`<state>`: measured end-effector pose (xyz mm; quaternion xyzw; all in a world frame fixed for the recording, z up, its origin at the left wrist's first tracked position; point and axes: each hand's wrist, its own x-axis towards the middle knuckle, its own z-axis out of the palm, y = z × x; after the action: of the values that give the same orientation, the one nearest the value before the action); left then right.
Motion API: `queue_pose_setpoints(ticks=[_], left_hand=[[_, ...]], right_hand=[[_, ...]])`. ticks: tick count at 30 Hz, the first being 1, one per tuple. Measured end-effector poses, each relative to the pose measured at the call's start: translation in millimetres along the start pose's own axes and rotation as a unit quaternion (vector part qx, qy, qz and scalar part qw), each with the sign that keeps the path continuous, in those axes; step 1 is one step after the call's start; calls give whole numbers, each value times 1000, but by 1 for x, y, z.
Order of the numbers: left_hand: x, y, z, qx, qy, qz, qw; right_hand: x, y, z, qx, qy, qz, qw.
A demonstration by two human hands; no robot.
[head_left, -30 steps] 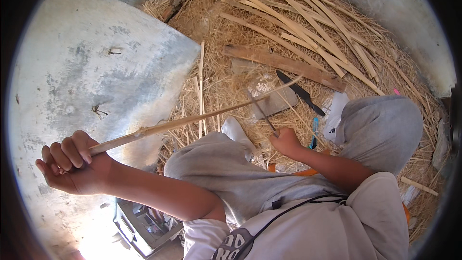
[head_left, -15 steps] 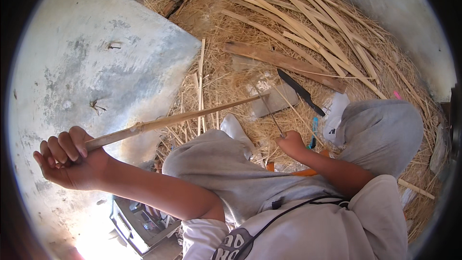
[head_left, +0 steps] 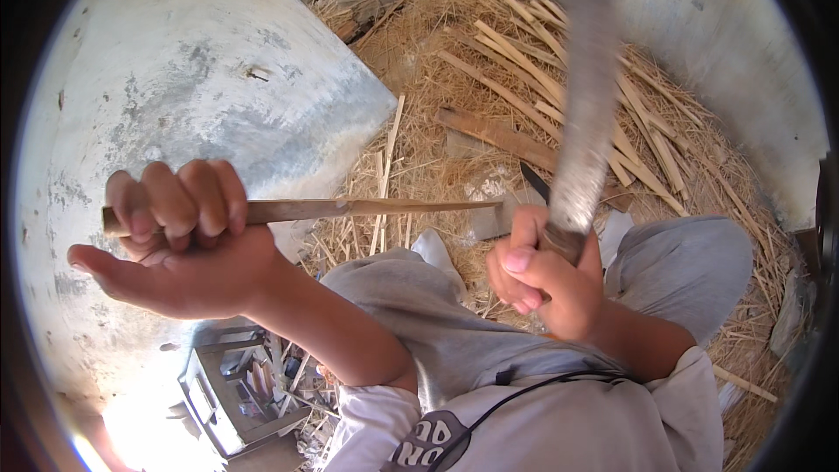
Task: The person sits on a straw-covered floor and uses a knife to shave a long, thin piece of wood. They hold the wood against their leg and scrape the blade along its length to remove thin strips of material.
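Observation:
At the left, my left hand [head_left: 188,227] is closed round one end of a bamboo strip [head_left: 350,208], its thumb held away. The strip runs nearly level to the right, and its far tip lies over a flat grey block [head_left: 495,220]. My right hand [head_left: 551,275] grips the wooden handle of a large knife [head_left: 587,122], whose broad metal blade points up and is blurred toward the tip. Just behind that hand, part of a second, black knife [head_left: 533,180] shows; the rest is hidden.
Straw and shavings cover the floor, with several pale split strips [head_left: 524,61] piled at the back right and a brown plank [head_left: 494,135] in the middle. A whitewashed wall [head_left: 218,79] stands at the left. Near the lower left is a wooden frame box [head_left: 232,393].
My right hand has come up closer with the knife, whose blade now points upward. The left hand has risen and moved right, and the bamboo strip is now nearly level.

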<state>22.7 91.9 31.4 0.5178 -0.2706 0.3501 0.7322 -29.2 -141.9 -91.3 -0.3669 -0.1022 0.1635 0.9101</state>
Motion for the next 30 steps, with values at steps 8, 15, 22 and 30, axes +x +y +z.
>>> queue_pose_setpoints(ticks=[8,15,22,30], left_hand=[[-12,-34,-11,-55,-19,-48,997],[-49,-55,46,-39,-93,-70,992],[-99,-7,103,-99,-308,132,937],[-217,-21,105,59,-575,187,794]], right_hand=[[-47,23,-32,-89,-1,395,915],[-29,-12,-61,-228,88,212,946],[1,2,-101,-67,231,199,950],[0,6,-110,-25,164,168,972]])
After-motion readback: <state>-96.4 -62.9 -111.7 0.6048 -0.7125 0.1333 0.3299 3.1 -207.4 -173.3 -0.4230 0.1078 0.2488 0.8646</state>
